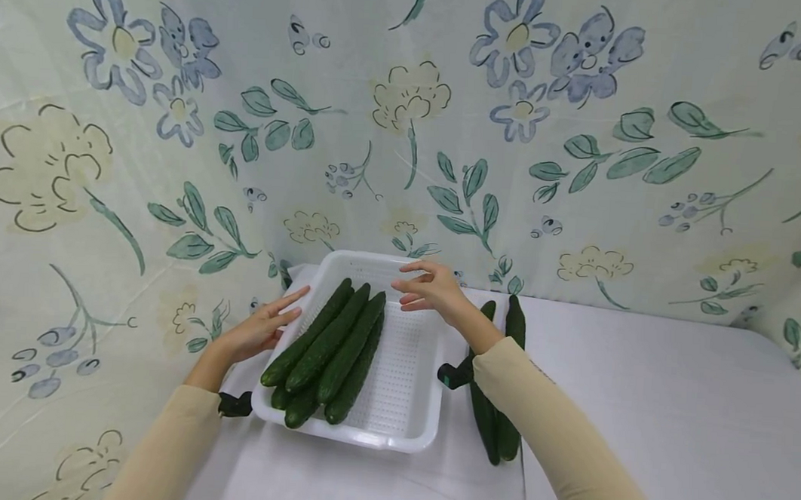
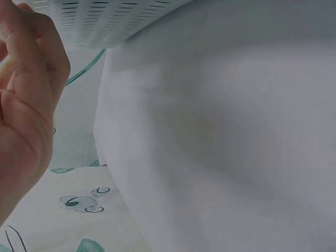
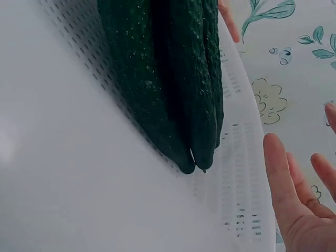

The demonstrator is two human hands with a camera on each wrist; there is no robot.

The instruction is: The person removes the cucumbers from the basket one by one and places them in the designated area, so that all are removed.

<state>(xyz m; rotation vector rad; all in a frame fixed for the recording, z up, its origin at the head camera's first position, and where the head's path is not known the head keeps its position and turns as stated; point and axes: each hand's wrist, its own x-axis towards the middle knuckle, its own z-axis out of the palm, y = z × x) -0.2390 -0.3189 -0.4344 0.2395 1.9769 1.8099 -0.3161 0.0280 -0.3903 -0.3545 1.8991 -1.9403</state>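
Observation:
A white plastic basket with a perforated bottom holds several dark green cucumbers, piled along its left side. My left hand is at the basket's left rim, its fingers extended along the outer wall; in the left wrist view the hand appears beside the slotted wall. Over the basket's back right corner hovers my right hand, fingers spread and relaxed, holding nothing. In the right wrist view its fingers show near the rim, beyond the cucumber tips.
Two more cucumbers lie side by side on the white-covered table, right of the basket and partly beneath the right forearm. A flower-patterned cloth hangs behind the table and along its left side. Each wrist wears a dark camera mount.

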